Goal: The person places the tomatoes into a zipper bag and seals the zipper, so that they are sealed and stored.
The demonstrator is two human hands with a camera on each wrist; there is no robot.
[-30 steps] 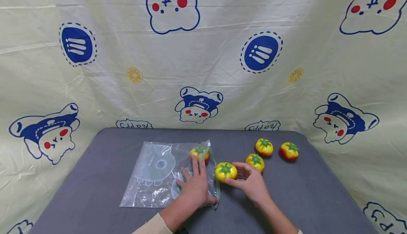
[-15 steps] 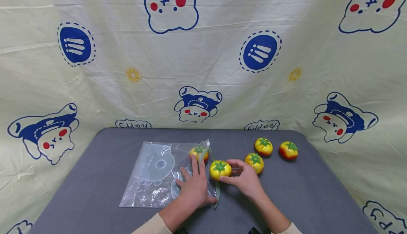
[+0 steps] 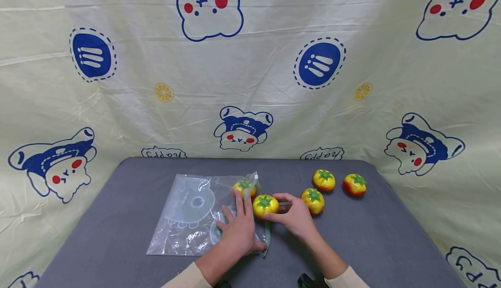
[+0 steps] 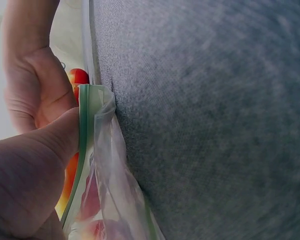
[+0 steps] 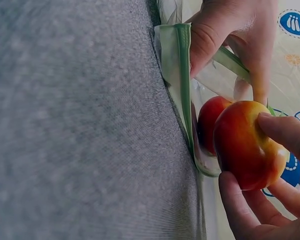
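Observation:
A clear zip bag with pale printed figures lies flat on the grey table, its green-edged mouth facing right. My left hand rests over the mouth end with fingers spread, the thumb and fingers holding the two edges apart. One yellow-red tomato sits inside the bag near the mouth. In my right hand is another tomato, gripped between thumb and fingers right at the mouth. The held tomato overlaps the bag's edge in the head view, green leafy top upward.
Three more tomatoes stand on the right of the table: one near my right hand, one behind it, and one farther right. The grey table ends at a cartoon-printed curtain.
My right hand has moved left with the tomato, bringing it from beside the bag's mouth to over its edge. My left hand and the bag stay put.

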